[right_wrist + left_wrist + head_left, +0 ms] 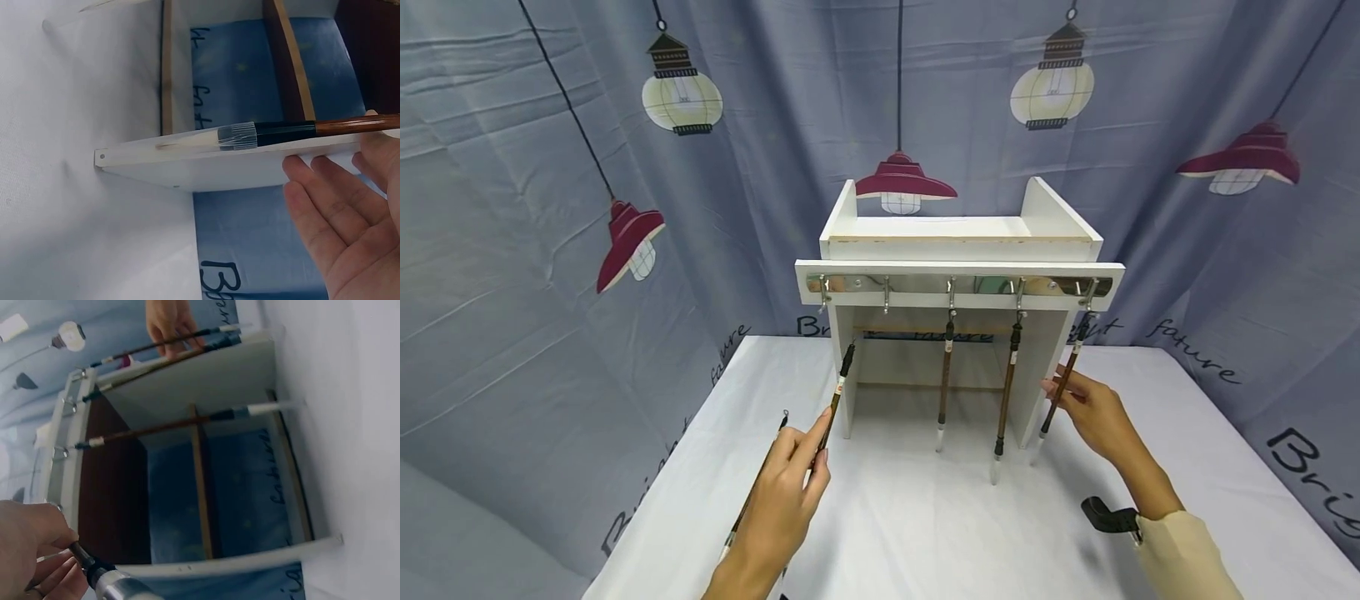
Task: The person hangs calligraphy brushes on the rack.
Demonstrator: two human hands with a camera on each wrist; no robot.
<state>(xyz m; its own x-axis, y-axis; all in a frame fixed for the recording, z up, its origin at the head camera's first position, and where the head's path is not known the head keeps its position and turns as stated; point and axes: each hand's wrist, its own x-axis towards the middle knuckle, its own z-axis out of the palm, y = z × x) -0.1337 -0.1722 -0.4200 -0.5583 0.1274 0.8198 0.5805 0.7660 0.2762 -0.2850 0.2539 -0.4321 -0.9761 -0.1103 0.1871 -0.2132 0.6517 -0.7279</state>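
Observation:
My left hand (786, 483) pinches a calligraphy brush (844, 371), its dark top end pointing up near the shelf's left side. The left wrist view shows the same hand (37, 550) close up, its brush (94, 565) between thumb and fingers. A second brush (760, 479) lies on the table beside that hand. My right hand (1093, 412) is at the rightmost hanging brush (1063, 387), fingers loosely extended and touching or just behind its handle. In the right wrist view this brush (284, 131) has a clear cap over pale bristles. Two more brushes, a middle one (947, 371) and another (1011, 375), hang from hooks.
A white shelf unit (962, 250) stands on the white-covered table (910, 533), with a metal hook rail (917, 284) along its front. The two left hooks hold nothing. A blue patterned curtain (775, 167) surrounds the table. A black device (1108, 517) sits at my right wrist.

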